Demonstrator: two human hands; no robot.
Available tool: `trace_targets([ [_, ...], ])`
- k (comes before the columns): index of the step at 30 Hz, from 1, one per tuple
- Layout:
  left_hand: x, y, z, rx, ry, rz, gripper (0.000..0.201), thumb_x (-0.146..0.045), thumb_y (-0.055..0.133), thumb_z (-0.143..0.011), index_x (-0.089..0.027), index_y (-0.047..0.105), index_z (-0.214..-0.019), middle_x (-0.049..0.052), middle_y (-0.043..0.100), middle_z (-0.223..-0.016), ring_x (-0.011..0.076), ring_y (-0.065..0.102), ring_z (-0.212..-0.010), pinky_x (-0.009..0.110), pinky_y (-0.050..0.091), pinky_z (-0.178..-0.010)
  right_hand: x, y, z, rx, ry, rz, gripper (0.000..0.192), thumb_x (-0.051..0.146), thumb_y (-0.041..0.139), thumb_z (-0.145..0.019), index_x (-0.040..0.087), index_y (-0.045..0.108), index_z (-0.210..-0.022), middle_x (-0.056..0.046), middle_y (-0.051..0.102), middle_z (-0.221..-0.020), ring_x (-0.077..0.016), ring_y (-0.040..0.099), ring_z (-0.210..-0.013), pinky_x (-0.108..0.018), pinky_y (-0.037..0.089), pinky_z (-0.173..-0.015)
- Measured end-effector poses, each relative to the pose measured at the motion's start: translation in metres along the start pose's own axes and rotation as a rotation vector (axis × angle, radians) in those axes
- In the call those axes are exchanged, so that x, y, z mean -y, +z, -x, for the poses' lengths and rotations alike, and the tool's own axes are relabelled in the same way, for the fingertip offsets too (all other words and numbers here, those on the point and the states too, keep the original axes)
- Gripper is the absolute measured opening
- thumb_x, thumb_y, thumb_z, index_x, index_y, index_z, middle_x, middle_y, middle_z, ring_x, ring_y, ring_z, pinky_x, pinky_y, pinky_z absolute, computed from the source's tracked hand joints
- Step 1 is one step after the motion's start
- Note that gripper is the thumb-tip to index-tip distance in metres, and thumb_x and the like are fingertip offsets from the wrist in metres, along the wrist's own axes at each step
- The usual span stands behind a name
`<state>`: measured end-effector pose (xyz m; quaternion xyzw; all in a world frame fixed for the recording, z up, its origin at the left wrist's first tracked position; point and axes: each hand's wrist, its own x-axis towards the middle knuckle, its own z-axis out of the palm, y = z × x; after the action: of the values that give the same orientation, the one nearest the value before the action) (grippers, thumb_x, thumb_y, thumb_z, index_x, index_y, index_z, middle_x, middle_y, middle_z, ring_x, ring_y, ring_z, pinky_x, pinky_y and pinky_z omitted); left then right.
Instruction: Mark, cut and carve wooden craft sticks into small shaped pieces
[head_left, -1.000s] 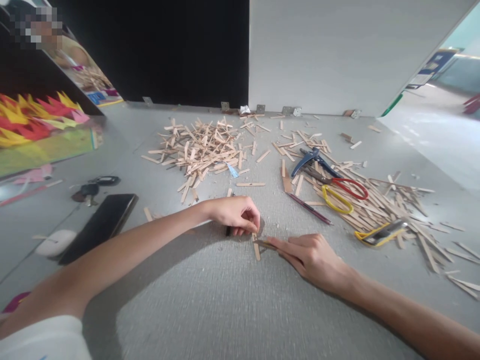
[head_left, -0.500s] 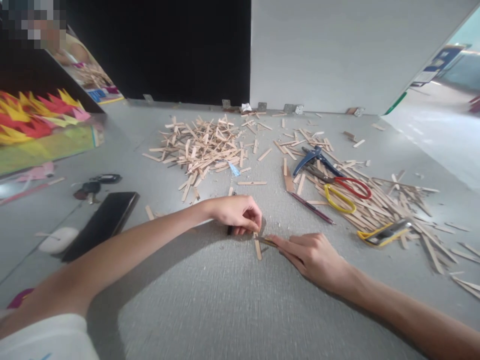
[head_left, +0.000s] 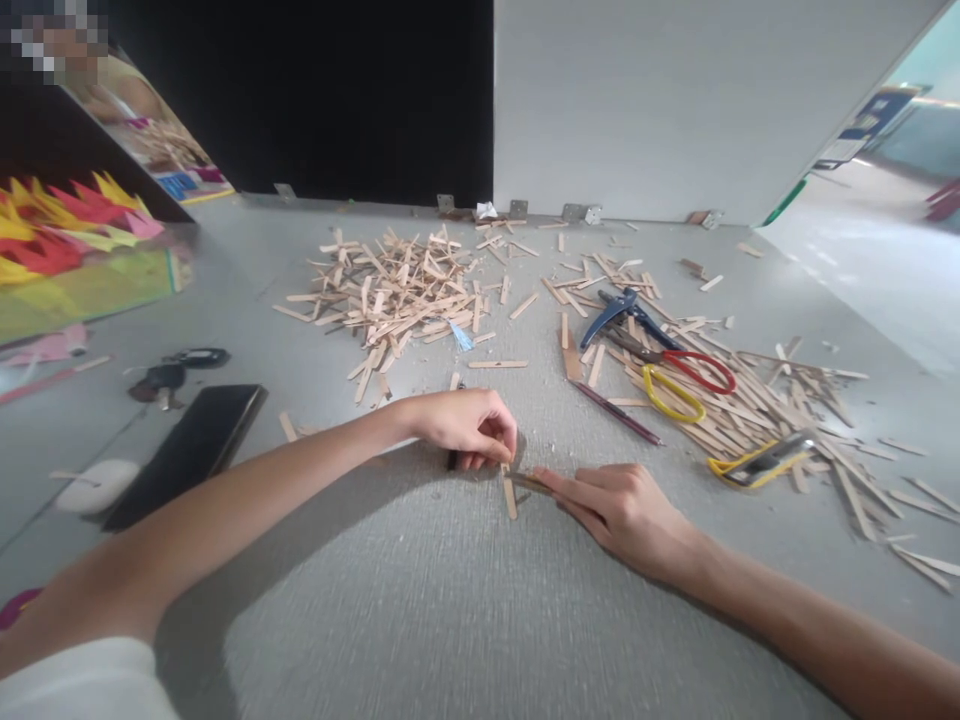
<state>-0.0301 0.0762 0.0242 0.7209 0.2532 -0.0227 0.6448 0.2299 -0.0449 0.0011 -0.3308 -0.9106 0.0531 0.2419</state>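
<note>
Cutting is seemingly being done: stick (head_left: 510,497) pinched by left hand (head_left: 469,425), blade (head_left: 529,482) gripped by right hand (head_left: 621,508) at its three o'clock; steadiness is being required.

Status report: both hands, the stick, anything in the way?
Left hand pinching far end of the stick. Right hand gripping a thin blade at its side, contact unclear. Pencil and scissors beyond, apart from both hands.

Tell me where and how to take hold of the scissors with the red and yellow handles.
I'd grip the scissors by the red and yellow loops, coming from the near right, on the right hand's side. The loops point that way and stand spread apart, while the blue-handled tool crowds the blade end.
</note>
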Motion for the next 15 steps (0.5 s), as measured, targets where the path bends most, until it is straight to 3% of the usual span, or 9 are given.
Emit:
trace_targets([
  [6,0.001,0.0001,-0.0006,-0.003,-0.006,0.0,0.02,-0.033,0.082,-0.088,-0.017,0.074,-0.078,-0.002,0.067,-0.059,0.0111,0.063,-0.049,0.019,0.05,-0.048,0.002,-0.0009,-0.0017,-0.021,-0.005,0.002,0.054,0.031,0.032,-0.121,0.011,0.082,-0.122,-0.001,0.067,-0.06,-0.0109,0.057,-0.047,-0.027,0.038,-0.05],
  [15,-0.0008,-0.0004,0.0002,0.002,-0.017,-0.014,0.016,-0.029,0.08,-0.089,-0.017,0.075,-0.079,-0.001,0.068,-0.059,0.0119,0.064,-0.05,0.019,0.05,-0.048,-0.0014,-0.0005,0.0014,0.044,0.028,-0.061,0.045,0.027,0.038,-0.119,0.013,0.08,-0.128,-0.002,0.07,-0.063,-0.0114,0.061,-0.051,-0.027,0.04,-0.053],
])
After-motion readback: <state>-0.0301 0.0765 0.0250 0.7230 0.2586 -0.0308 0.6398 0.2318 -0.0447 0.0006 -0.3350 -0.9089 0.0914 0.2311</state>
